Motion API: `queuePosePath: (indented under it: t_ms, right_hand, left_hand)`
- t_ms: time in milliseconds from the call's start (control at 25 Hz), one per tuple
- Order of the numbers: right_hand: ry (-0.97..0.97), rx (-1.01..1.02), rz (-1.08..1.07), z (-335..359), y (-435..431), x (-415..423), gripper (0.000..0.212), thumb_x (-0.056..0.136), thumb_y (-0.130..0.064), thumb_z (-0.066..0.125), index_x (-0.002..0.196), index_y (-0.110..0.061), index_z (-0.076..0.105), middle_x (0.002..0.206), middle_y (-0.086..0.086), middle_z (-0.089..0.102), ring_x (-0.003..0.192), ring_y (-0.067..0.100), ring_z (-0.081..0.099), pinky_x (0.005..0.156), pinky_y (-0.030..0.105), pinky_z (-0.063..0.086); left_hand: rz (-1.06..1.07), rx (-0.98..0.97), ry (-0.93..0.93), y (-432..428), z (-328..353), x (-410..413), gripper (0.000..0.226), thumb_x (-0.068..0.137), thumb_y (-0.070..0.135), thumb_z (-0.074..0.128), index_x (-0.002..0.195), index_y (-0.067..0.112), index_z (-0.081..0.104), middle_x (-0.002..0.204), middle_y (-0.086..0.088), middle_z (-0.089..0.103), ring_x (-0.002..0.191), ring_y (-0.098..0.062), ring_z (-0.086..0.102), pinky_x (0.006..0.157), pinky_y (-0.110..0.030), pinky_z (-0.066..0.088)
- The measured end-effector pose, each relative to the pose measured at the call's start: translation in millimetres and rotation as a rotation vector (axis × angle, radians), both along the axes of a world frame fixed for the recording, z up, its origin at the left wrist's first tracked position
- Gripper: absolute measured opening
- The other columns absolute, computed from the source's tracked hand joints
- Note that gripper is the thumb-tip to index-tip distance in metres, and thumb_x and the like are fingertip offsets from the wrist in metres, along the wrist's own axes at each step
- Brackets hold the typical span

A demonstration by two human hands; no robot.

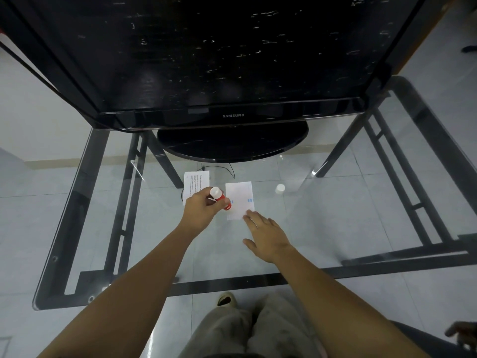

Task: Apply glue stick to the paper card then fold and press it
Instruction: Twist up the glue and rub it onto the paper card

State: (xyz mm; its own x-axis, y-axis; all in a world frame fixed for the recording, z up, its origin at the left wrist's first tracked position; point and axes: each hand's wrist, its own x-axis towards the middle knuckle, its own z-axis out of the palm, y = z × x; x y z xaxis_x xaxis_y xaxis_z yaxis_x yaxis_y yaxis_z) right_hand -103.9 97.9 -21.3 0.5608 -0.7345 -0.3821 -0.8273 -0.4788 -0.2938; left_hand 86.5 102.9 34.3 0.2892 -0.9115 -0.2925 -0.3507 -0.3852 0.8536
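Observation:
A white paper card (pixel 240 198) with small blue marks lies flat on the glass table (pixel 335 215). My left hand (pixel 200 211) grips a red and white glue stick (pixel 219 197), held tilted just left of the card. My right hand (pixel 268 235) lies flat with fingers spread, its fingertips pressing the card's near right corner. A small white cap (pixel 280 188) stands on the glass to the right of the card.
A second printed paper sheet (pixel 196 180) lies behind my left hand. A large black Samsung monitor (pixel 232 60) on a round base (pixel 232 143) stands at the back of the table. Black table frame bars show through the glass.

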Motion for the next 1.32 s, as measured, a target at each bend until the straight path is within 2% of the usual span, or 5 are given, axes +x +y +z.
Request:
queuePosePath:
  t_ms: [280,600,880,1200,1320]
  right_hand:
    - [0.006,0.009,-0.006,-0.2,-0.7,0.7,0.066,0.095,-0.044,0.041,0.148,-0.02,0.01,0.159,0.001,0.008,0.145,0.023,0.011,0.116,0.039,0.017]
    - [0.02,0.007,-0.013,4.5,-0.8,2.7,0.066,0.095,-0.044,0.042,0.148,-0.021,0.011,0.159,0.001,0.009,0.145,0.023,0.014,0.115,0.04,0.019]
    - [0.033,0.009,0.012,6.7,-0.2,2.9,0.062,0.096,-0.043,0.041,0.148,-0.026,0.012,0.159,0.001,0.008,0.145,0.025,0.014,0.115,0.042,0.02]
    - [0.048,0.005,0.007,8.4,3.8,5.1,0.061,0.097,-0.04,0.039,0.148,-0.024,0.01,0.159,0.003,0.004,0.145,0.026,0.01,0.115,0.042,0.02]
    - [0.049,0.001,0.004,7.7,4.8,5.6,0.061,0.097,-0.041,0.038,0.148,-0.024,0.009,0.159,0.003,0.003,0.146,0.026,0.007,0.116,0.043,0.017]
  left_hand:
    - [-0.133,-0.041,-0.127,1.6,-4.2,-1.4,0.019,0.082,0.033,0.066,0.097,0.026,0.057,0.092,0.013,0.063,0.076,0.009,0.057,0.061,0.0,0.034]
    - [-0.329,-0.026,-0.254,1.3,-11.9,-0.9,0.02,0.084,0.032,0.064,0.098,0.026,0.051,0.107,-0.002,0.067,0.081,-0.01,0.059,0.067,-0.007,0.035]
    - [-0.352,-0.005,-0.263,-0.2,-13.4,-0.9,0.023,0.084,0.03,0.065,0.101,0.025,0.052,0.111,-0.002,0.066,0.079,-0.009,0.058,0.068,-0.005,0.033]
    - [-0.334,-0.036,-0.321,-4.7,-7.5,-1.8,0.024,0.083,0.027,0.066,0.101,0.015,0.057,0.1,-0.002,0.069,0.078,-0.013,0.062,0.075,-0.025,0.047]
    - [-0.355,-0.049,-0.34,-2.8,-9.3,-2.1,0.023,0.083,0.028,0.066,0.1,0.015,0.057,0.099,-0.004,0.07,0.076,-0.013,0.062,0.067,-0.016,0.042]
